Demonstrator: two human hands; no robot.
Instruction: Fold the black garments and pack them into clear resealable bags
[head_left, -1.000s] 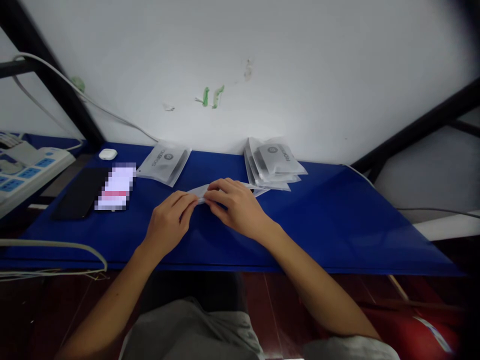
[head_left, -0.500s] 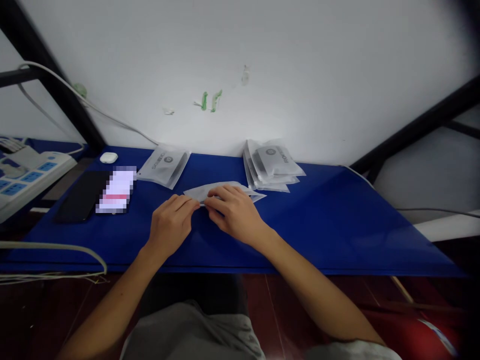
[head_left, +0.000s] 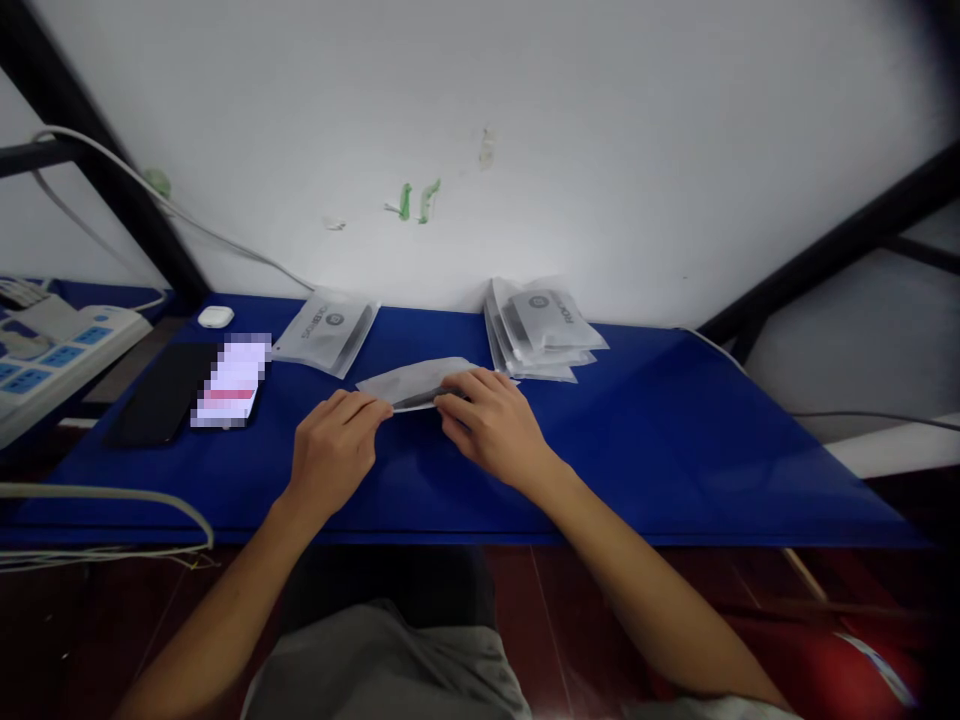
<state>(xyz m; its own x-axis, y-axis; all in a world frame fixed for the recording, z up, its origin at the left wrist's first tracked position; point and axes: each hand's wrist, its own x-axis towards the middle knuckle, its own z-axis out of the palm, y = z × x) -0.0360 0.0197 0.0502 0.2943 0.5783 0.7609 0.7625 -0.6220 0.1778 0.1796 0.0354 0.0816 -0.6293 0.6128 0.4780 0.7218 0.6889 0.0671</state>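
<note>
A frosted plastic zip bag (head_left: 412, 382) lies near the middle of the blue table, its near edge lifted a little and something dark showing inside. My left hand (head_left: 336, 440) pinches the bag's near left corner between thumb and fingers. Farther along the same edge, my right hand (head_left: 491, 420) is closed on the bag, its fingers covering the right part. Behind it to the right sits a pile of similar bags (head_left: 547, 330) with dark contents and printed lettering. Another printed bag (head_left: 330, 330) lies at the back left.
Left on the blue table (head_left: 675, 450) are a lit phone (head_left: 232, 380), a dark flat device (head_left: 161, 395) and a white earbud case (head_left: 216, 317). A power strip (head_left: 67, 355) with plugs stands at the far left. Cables (head_left: 112, 490) hang by the front left edge, and a wall rises behind.
My right hand has slid right along the bag's edge, away from my left hand. My left hand has shifted slightly left, and more of the bag's edge shows between them.
</note>
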